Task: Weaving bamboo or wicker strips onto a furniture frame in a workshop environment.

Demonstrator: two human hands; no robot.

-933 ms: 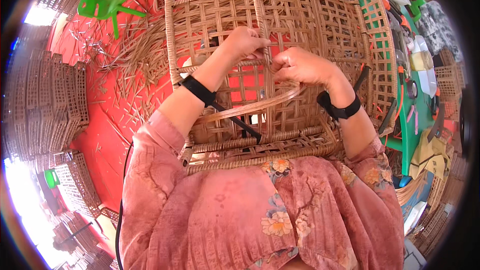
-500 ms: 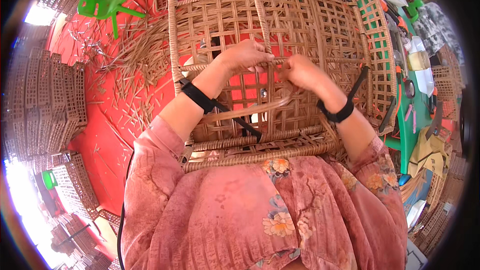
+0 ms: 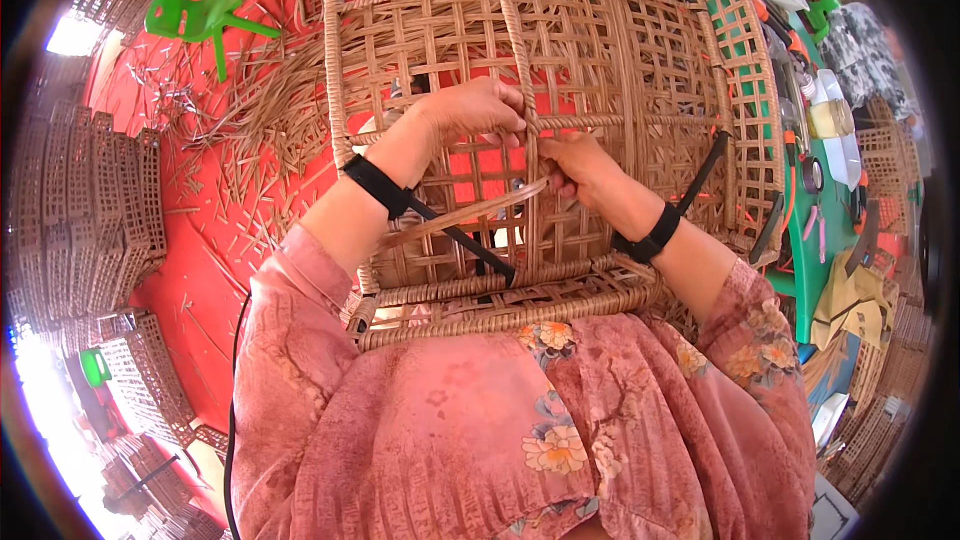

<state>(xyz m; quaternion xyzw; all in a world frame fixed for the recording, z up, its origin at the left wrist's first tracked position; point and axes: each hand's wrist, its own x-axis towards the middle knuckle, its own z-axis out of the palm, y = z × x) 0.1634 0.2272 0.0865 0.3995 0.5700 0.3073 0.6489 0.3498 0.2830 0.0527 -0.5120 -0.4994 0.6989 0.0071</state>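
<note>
— Where was that big open-lattice woven rattan basket frame (image 3: 560, 70)?

— Propped against her lap, over the red floor (image 3: 215, 240). Left hand (image 3: 470, 110) clamped a rib; right hand (image 3: 580, 165) pinched the loose pale cane strip (image 3: 465, 215).

— Any advice?

— I'd have kept that strip taut and flat while threading.

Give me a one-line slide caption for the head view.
Both hands, left hand and right hand, work a loose cane strip into an open-weave rattan basket over a red floor.
</note>
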